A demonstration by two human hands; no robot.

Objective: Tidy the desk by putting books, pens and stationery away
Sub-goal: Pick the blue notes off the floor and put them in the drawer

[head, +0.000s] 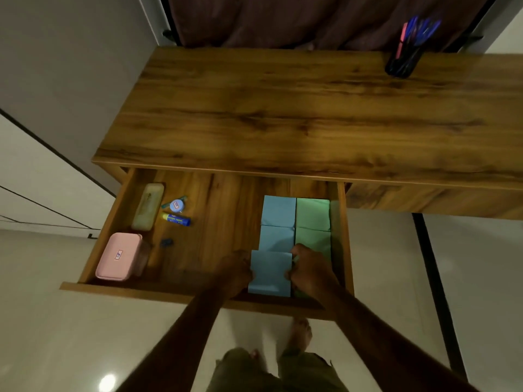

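Both hands reach into the open drawer (215, 294): left hand (235, 271) and right hand (310, 271) grip a blue pad (270, 274) by its side edges, fingers clenched on it, at the near right. Beyond it lie more blue pads (278, 222) and green pads (312, 222), tight against the right wall. Bare wood fills the drawer's middle. A pink box (119, 257), case (148, 206) and glue stick (177, 219) sit left. On the worktop (283, 108), only a pen holder (403, 59) stands far right.
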